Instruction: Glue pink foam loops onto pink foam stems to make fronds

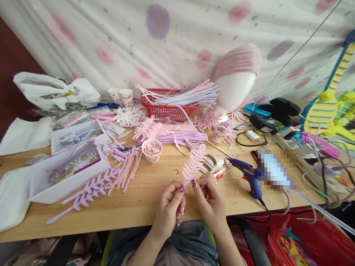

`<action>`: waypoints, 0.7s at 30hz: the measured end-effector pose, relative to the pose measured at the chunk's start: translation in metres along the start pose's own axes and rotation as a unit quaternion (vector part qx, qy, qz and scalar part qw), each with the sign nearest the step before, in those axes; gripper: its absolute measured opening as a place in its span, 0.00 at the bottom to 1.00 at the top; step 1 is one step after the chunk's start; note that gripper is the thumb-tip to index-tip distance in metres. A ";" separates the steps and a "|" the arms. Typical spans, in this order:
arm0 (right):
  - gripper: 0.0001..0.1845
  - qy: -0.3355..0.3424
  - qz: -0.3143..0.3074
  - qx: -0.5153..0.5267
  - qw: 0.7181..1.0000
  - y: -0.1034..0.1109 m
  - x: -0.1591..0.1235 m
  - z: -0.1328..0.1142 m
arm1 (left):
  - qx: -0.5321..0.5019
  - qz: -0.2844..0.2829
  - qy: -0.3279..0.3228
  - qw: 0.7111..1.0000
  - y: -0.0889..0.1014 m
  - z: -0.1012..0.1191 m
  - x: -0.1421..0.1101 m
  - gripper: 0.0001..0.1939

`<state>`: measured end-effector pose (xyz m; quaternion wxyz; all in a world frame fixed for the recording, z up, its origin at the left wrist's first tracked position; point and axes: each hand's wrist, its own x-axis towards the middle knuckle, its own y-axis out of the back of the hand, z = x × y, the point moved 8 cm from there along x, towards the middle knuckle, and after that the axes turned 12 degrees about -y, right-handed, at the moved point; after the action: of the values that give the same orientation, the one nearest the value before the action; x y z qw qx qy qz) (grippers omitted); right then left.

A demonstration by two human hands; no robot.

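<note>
A pink feather-shaped piece made of bent chenille stems (193, 164) rises from between my two hands at the table's near edge. My left hand (170, 206) pinches its lower end with thumb and forefinger. My right hand (210, 197) is closed on the same end from the right side. Similar finished lilac and pink feather pieces (91, 190) lie flat to the left on the wooden table (138, 207). A blue hot glue gun (246, 173) stands just right of my right hand.
A paper cup of pink bits (152, 150) sits ahead. White trays with gems (69, 168) lie left. A red basket of stems (166, 107) and a foam head with pink strips (235, 81) stand at the back. Cables, a power strip and chargers (310, 155) crowd the right.
</note>
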<state>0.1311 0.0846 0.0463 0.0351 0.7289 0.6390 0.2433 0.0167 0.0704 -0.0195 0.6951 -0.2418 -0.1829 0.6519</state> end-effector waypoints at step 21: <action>0.30 -0.196 0.042 0.135 0.970 0.000 0.013 0.052 | -0.050 0.091 -0.015 0.994 0.006 -0.004 0.009 0.29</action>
<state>0.1526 0.1103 0.0049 0.0502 0.7867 0.6152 0.0082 0.0148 0.0788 -0.0272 0.6171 -0.2822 -0.2029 0.7059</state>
